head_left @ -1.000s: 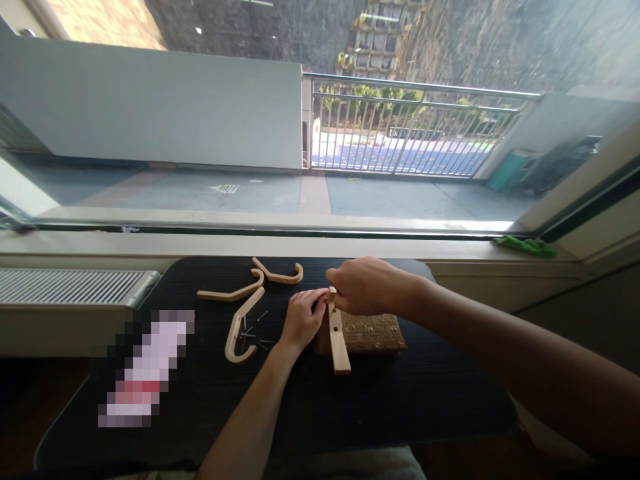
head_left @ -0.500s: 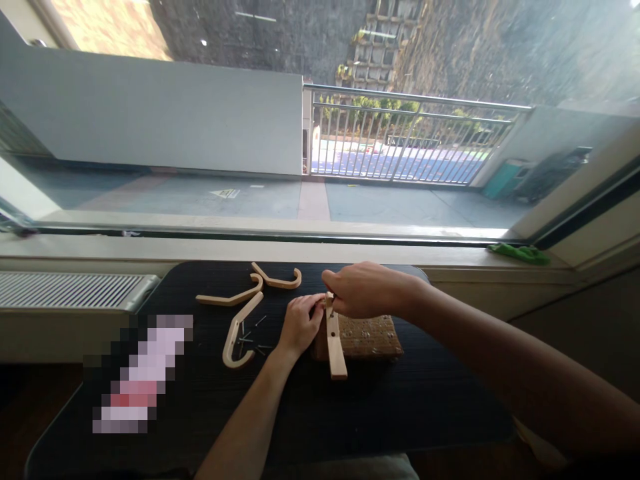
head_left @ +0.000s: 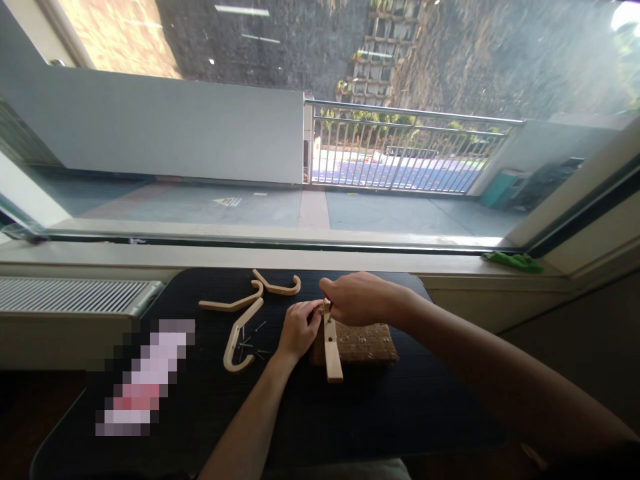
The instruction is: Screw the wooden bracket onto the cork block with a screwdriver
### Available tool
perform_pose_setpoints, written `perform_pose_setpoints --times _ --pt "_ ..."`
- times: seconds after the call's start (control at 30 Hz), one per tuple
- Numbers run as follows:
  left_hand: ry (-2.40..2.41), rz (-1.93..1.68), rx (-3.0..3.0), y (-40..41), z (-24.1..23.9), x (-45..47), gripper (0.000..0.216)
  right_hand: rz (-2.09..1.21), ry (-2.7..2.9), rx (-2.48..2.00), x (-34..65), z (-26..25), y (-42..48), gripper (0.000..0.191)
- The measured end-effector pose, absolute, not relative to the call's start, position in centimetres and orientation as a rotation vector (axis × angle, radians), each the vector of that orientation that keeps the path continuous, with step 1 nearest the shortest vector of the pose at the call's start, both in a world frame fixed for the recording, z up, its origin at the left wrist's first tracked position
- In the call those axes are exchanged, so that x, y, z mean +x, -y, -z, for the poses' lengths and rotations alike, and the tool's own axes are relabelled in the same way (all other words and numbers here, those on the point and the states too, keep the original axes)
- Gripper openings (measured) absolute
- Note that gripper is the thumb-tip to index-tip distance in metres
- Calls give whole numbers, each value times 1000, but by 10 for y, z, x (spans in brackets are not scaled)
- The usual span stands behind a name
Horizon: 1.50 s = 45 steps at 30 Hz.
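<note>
Slightly leftward since a second ago, the wooden strip (head_left: 332, 353) lies across a cork block (head_left: 367, 341) on the dark surface (head_left: 400, 413). The left hand (head_left: 299, 327) pinches its far end, and the right hand (head_left: 356, 299) is clenched over that same end. Loose screws (head_left: 250, 348) and curved hooks (head_left: 239, 337) lie to the left.

A pixelated patch (head_left: 145, 377) on the worktop (head_left: 400, 413) blurs whatever lies there. The right hand (head_left: 357, 300) and left hand (head_left: 299, 328) cover the top of the wooden strip (head_left: 331, 353), hiding what the fingertips pinch. The dark fasteners (head_left: 249, 345) are too small to identify.
</note>
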<state>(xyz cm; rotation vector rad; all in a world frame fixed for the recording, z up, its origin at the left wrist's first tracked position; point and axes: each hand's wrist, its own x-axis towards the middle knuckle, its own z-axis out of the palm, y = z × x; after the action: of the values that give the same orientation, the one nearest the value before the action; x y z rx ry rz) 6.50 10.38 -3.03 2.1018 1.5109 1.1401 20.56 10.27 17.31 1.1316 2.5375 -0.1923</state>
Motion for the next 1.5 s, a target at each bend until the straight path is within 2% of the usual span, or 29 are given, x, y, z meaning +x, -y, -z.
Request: perform_pose_setpoints --times 0.47,1.5 --pt "-1667 -1166 2094 -99 34 66 25 140 -2539 1162 204 -176 -103 37" --pt "-1727 -1081 2052 -104 35 64 30 224 -2530 1318 211 -165 -94 35"
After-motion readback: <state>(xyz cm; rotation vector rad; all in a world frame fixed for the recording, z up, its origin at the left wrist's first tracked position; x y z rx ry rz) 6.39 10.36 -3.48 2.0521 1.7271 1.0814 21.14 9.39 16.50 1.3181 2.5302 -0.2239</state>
